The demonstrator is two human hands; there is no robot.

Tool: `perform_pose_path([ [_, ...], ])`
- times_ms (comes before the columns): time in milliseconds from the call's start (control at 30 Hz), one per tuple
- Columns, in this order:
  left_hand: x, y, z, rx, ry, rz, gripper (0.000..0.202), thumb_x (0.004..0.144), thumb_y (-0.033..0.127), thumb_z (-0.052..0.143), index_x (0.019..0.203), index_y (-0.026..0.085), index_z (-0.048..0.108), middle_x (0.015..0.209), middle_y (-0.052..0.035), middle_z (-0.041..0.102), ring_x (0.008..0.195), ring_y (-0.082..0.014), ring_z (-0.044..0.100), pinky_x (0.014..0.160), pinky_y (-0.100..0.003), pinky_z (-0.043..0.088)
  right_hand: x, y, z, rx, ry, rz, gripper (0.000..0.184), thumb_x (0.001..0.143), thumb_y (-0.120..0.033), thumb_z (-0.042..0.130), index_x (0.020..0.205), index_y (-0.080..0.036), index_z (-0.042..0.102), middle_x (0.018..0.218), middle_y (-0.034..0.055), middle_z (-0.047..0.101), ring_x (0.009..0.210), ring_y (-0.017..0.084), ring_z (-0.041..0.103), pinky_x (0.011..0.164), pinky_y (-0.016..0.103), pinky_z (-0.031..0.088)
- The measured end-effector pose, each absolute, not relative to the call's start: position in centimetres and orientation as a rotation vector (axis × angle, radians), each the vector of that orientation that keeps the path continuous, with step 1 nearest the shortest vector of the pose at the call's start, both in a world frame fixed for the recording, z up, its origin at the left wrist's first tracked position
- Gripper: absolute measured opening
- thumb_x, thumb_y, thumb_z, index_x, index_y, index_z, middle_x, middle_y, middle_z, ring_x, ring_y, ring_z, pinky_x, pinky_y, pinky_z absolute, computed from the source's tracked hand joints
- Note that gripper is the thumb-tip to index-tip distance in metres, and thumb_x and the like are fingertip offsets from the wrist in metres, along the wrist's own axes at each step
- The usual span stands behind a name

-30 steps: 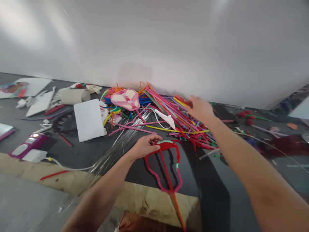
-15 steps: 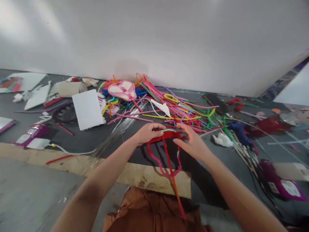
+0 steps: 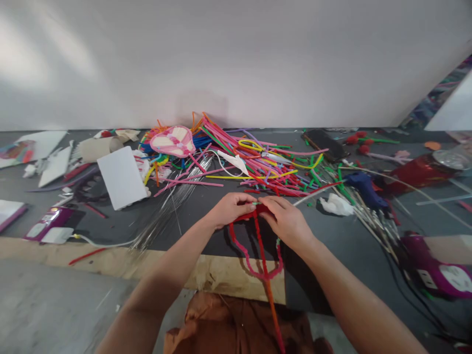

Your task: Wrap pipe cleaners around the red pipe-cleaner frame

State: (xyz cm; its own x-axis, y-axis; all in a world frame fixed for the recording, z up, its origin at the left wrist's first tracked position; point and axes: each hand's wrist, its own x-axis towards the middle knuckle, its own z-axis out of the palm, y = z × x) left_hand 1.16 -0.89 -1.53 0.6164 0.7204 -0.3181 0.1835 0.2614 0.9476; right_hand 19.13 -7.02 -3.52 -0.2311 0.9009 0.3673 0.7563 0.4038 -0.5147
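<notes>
A red pipe-cleaner frame [image 3: 258, 255], a loop with a straight stem down its middle, lies over the dark mat [image 3: 206, 231]. My left hand [image 3: 230, 209] pinches its top edge from the left. My right hand [image 3: 285, 221] is closed on the same top edge from the right, fingertips meeting the left hand's. A short green piece [image 3: 256, 202] shows between the two hands. Behind them sprawls a heap of coloured pipe cleaners [image 3: 254, 164] with a pink fan-shaped piece [image 3: 172, 141] on it.
A white card [image 3: 121, 178], cardboard roll [image 3: 99, 146] and purple glue gun [image 3: 47, 223] lie left. Thin wires [image 3: 173, 206] fan out beside my left hand. Right of the heap are a blue glue gun [image 3: 363, 187], a black phone [image 3: 324, 139], a red jar [image 3: 420, 173] and a white wad [image 3: 335, 204].
My right hand came back from the pipe-cleaner heap to the frame's top and closed on it beside my left hand. The view has shifted right and down.
</notes>
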Motion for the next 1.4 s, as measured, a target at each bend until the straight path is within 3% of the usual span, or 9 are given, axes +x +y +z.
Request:
perform_pose_path([
  [200,0.3,-1.0,-1.3,1.231,0.862,0.389,0.045,0.07,0.04,0.071,0.105,0.013,0.061,0.077,-0.001,0.063,0.065,-0.0102,0.059,0.065,-0.025,0.051,18.9,-6.9,-3.5,-1.426,-1.959,0.396,0.033,0.086,-0.024,0.052,0.118,-0.029,0.06,0.108,0.0071,0.066,0.101,0.024,0.062,0.089,0.043,0.051],
  [333,-0.8,-0.9,-1.0,1.163,0.831,0.305,0.06,0.064,0.029,0.077,0.117,0.015,0.052,0.075,0.0003,0.063,0.059,-0.0098,0.059,0.058,-0.023,0.05,19.4,-6.9,-3.6,-1.497,-1.866,0.596,0.044,0.081,-0.025,0.058,0.124,-0.029,0.054,0.117,0.0066,0.063,0.108,0.025,0.059,0.092,0.043,0.05],
  [667,-1.4,-0.8,-0.6,1.258,0.92,0.357,0.051,0.069,0.019,0.068,0.117,0.014,0.052,0.067,0.0018,0.061,0.056,-0.0099,0.057,0.056,-0.023,0.047,19.8,-6.9,-3.7,-1.61,-1.737,0.916,0.057,0.076,-0.023,0.059,0.131,-0.024,0.046,0.122,0.0074,0.062,0.108,0.024,0.06,0.093,0.042,0.048],
  [800,-1.5,-0.7,-0.6,1.196,0.938,0.337,0.048,0.067,0.019,0.069,0.112,0.014,0.054,0.069,0.0015,0.062,0.056,-0.0089,0.058,0.06,-0.024,0.049,19.6,-7.1,-3.6,-1.622,-1.704,0.881,0.052,0.078,-0.028,0.059,0.129,-0.025,0.049,0.12,0.0065,0.063,0.106,0.024,0.062,0.089,0.04,0.051],
  [967,-1.4,-0.6,-1.2,1.159,0.93,0.295,0.041,0.07,0.031,0.07,0.104,0.013,0.057,0.067,-0.0004,0.063,0.058,-0.01,0.06,0.058,-0.023,0.049,18.9,-7.6,-3.5,-1.551,-1.772,0.743,0.04,0.081,-0.027,0.057,0.121,-0.026,0.055,0.115,0.0057,0.066,0.102,0.023,0.063,0.088,0.038,0.052],
  [1100,-0.9,-1.1,-1.4,1.177,0.905,0.292,0.04,0.069,0.036,0.071,0.099,0.013,0.059,0.066,0.0012,0.06,0.056,-0.0083,0.057,0.056,-0.021,0.047,18.3,-7.8,-3.5,-1.454,-1.937,0.517,0.033,0.085,-0.025,0.053,0.118,-0.02,0.057,0.108,0.0092,0.068,0.098,0.023,0.065,0.084,0.037,0.053],
  [1400,-0.7,-1.4,-0.9,1.239,0.811,0.252,0.027,0.075,0.033,0.065,0.09,0.011,0.062,0.058,0.0043,0.051,0.052,-0.006,0.045,0.053,-0.019,0.039,18.1,-7.7,-3.3,-1.395,-1.977,0.354,0.023,0.088,-0.022,0.052,0.109,-0.018,0.06,0.096,0.0078,0.07,0.088,0.019,0.067,0.078,0.03,0.055],
])
